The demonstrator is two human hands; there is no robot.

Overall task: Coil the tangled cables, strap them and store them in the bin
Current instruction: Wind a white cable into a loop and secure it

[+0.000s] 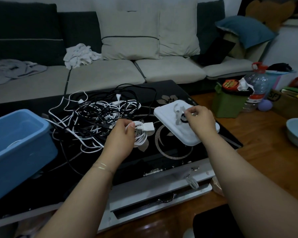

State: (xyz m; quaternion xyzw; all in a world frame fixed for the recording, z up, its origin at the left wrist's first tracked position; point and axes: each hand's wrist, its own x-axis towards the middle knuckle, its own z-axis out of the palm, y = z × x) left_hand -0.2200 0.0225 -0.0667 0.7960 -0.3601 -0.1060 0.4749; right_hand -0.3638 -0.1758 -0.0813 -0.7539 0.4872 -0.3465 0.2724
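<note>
The left hand (121, 133) grips a finished coil of smooth white cable (141, 134) with its blocky plug jutting right, while the right hand (199, 117) pinches a thin white strap (177, 109) above the flat, rounded white lid (186, 124). This looks like the strapping step, so the next move calls for bringing the strap to the coil and wrapping it round without letting the loops spring loose. Beyond, a springy tangle of black and white cables (96, 115) lies on the glossy black flower-patterned worktop (170, 155), the hard blue plastic bin (19, 134) standing open just left of it.
</note>
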